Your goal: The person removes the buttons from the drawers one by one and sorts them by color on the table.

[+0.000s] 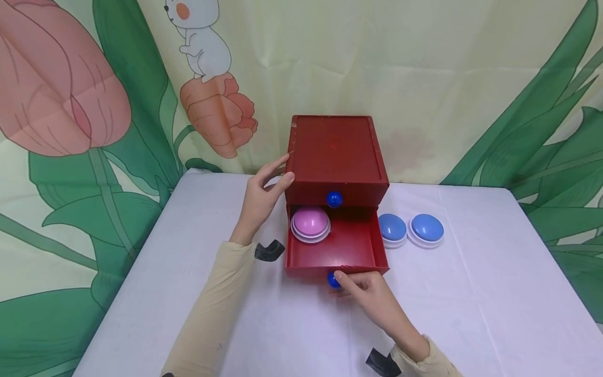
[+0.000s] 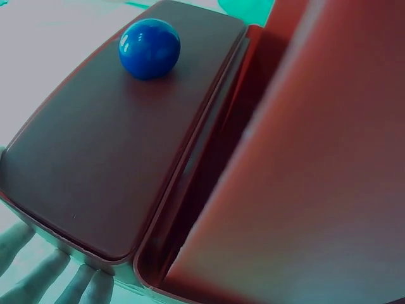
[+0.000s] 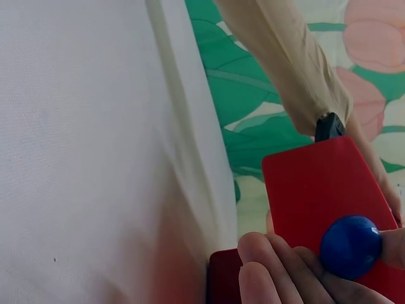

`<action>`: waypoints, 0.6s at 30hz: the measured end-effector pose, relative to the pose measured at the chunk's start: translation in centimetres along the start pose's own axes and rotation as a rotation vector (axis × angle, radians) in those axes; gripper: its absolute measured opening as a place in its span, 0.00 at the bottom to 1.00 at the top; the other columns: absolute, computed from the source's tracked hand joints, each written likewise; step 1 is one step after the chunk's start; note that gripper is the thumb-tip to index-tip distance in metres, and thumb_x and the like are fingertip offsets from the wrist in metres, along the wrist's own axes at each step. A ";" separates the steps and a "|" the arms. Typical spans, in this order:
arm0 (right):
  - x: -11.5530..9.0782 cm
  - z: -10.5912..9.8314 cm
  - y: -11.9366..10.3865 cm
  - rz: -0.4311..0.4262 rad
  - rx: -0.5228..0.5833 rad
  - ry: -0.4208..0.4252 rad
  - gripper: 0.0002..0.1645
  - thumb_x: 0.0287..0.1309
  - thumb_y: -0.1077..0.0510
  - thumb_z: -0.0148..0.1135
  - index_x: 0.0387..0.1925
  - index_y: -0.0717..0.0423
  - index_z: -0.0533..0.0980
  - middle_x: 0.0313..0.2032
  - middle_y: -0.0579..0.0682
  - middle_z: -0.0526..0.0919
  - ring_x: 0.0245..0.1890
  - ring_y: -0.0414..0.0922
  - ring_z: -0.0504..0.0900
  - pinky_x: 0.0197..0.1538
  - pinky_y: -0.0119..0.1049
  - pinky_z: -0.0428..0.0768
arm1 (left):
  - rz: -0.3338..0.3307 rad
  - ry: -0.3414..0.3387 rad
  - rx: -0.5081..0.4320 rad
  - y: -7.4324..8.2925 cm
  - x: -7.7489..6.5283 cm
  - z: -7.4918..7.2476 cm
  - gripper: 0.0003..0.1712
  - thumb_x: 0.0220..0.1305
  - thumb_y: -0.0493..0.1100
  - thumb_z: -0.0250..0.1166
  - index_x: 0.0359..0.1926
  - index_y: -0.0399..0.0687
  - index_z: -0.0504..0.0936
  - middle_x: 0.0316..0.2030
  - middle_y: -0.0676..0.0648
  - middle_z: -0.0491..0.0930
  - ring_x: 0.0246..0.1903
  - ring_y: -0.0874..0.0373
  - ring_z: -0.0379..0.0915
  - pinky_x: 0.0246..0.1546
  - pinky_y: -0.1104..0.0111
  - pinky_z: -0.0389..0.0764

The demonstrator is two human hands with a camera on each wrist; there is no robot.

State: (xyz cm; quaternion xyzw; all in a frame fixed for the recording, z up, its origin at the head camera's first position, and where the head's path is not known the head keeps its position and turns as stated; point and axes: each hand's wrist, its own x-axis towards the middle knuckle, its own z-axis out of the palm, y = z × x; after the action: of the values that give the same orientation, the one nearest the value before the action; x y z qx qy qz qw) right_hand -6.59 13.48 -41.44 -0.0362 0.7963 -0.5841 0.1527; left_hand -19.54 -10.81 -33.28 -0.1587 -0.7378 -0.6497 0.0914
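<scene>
A dark red two-drawer box [image 1: 334, 152] stands on the table, its lower drawer [image 1: 355, 251] pulled out and its upper drawer closed. At the drawer's back left lies a round pink-domed push button [image 1: 310, 221] with a white base. My left hand [image 1: 264, 195] touches the box's left side with its fingers fairly straight; fingers [image 2: 41, 275] show along that side in the left wrist view. Between thumb and fingers, my right hand [image 1: 374, 299] pinches the lower drawer's blue knob [image 3: 350, 247]. The upper drawer's blue knob [image 1: 334, 199] is untouched.
Two blue-domed push buttons [image 1: 392, 227] with white bases sit right of the drawer, the nearer one close to its side. A white cloth covers the table [image 1: 476, 293]. Behind the box hangs a printed curtain [image 1: 410, 78].
</scene>
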 end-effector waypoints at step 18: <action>-1.1 0.6 0.2 -0.028 -0.022 0.009 0.22 0.67 0.47 0.61 0.42 0.63 0.86 0.36 0.55 0.90 0.36 0.46 0.89 0.44 0.40 0.86 | -0.002 0.008 -0.012 0.0 0.0 0.1 0.28 0.68 0.39 0.63 0.68 0.42 0.73 0.66 0.42 0.72 0.61 0.50 0.72 0.60 0.53 0.76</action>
State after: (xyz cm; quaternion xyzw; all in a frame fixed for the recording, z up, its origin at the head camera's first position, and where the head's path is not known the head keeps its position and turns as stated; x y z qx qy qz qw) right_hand -5.40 13.29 -41.59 -0.0465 0.8027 -0.5778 0.1405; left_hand -19.56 -10.75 -33.28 -0.1560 -0.7336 -0.6549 0.0930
